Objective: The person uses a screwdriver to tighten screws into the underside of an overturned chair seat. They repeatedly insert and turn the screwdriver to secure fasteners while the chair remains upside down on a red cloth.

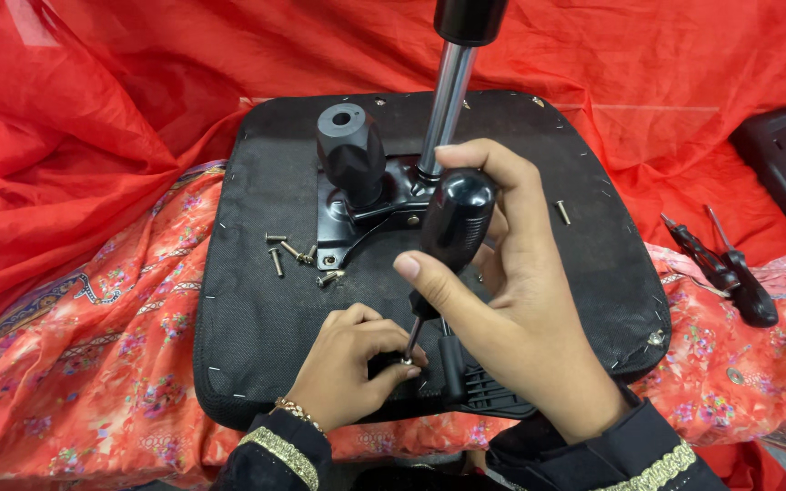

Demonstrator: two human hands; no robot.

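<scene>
Right hand [511, 300]: fingers closed around black screwdriver [452, 227], centre frame. Left hand [352, 364]: fingers pinch screw [406, 361] at its tip. Loose screws [293, 255] on upturned seat base [256, 309].

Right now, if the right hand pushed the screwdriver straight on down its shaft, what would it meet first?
The screw pinched by the left hand, sitting on the black bracket under the right hand; depth there is hard to judge.
</scene>
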